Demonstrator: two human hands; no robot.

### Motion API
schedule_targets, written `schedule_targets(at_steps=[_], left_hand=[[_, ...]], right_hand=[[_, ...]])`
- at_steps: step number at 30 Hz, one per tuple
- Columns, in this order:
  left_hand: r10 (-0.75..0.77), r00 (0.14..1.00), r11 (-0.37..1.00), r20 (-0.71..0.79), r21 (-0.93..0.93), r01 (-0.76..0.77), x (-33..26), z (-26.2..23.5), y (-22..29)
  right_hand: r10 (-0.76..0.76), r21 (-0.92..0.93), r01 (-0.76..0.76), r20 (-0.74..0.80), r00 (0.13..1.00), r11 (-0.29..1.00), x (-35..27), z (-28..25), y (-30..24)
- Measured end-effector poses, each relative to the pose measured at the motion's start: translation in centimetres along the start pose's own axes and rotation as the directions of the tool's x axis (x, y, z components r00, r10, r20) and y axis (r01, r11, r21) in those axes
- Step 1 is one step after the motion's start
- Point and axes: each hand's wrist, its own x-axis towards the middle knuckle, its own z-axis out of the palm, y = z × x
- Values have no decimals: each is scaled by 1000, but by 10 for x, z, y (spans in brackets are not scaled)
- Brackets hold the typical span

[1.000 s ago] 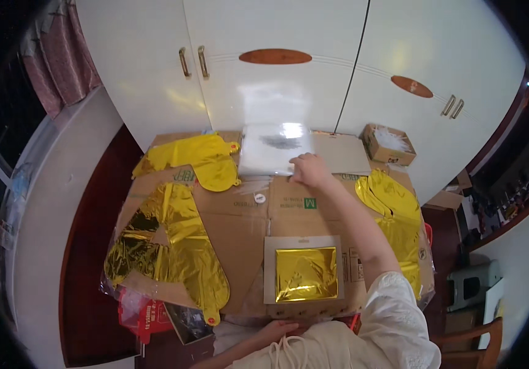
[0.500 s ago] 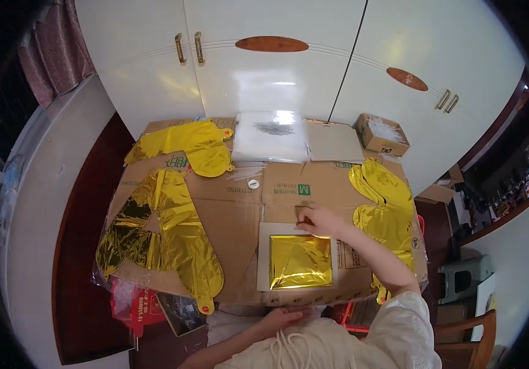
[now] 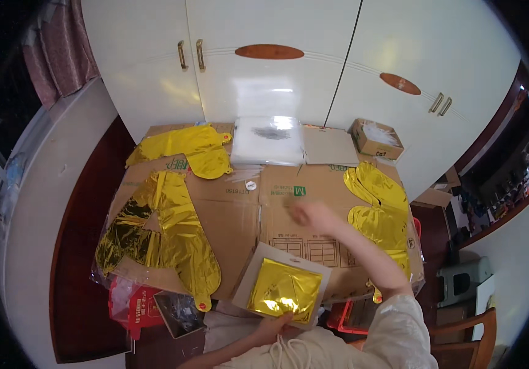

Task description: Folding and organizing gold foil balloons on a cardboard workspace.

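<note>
Newly tilted, the gold packet (image 3: 284,286) is pinched by half-hidden left fingers (image 3: 284,318); right fingers (image 3: 302,213) blur, grip unclear.

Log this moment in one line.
left hand: holds gold-foil card by near edge | right hand: blurred over cardboard | foil pieces: left and right

Left hand (image 3: 270,328) near, right hand (image 3: 315,216) forward
We pinch low with our left — our right arm (image 3: 375,263) stretches ahead, its hand blurred.
</note>
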Motion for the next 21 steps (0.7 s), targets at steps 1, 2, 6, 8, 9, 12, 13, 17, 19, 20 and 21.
schedule_targets(at_steps=[1, 2, 6, 8, 9, 12, 13, 17, 19, 20, 21], left_hand=[[-57, 997, 991, -43, 120, 62, -1, -4, -3], [-105, 990, 963, -89, 241, 124, -1, -8, -5], [-129, 982, 727, -135, 661, 186, -1, -27, 12], [198, 974, 788, -112, 609, -90, -5, -35, -8], [147, 974, 775, -170, 632, -6, -8, -36, 3], [-27, 933, 721, -358, 639, 267, -26, -29, 46], [-79, 904, 701, -420, 622, 350, -33, -24, 58], [99, 897, 695, -430, 675, 247, -59, 7, 89], [196, 926, 707, -323, 700, 95, -52, -12, 81], [244, 932, 708, -267, 707, 17, -48, -20, 77], [220, 934, 830, -280, 558, -28, -50, -14, 79]], right_hand=[[115, -33, -118, -77, 990, 992, 23, -15, 0], [13, -34, -20, -201, 980, 999, 47, -25, 18], [-123, -280, -12, -462, 878, 960, 135, -18, 98], [27, -294, -99, -241, 970, 951, 160, -23, 88], [128, -312, -165, -133, 983, 936, 161, -28, 89], [194, -353, -164, 51, 980, 921, 155, -29, 99], [188, -326, -183, -16, 982, 928, 153, -25, 96], [191, -189, -222, -167, 967, 957, 151, -14, 103], [199, -143, -229, -197, 960, 963, 154, -11, 111], [204, -138, -237, -218, 954, 962, 154, -10, 114], [206, -135, -242, -236, 950, 961, 156, -10, 114]])
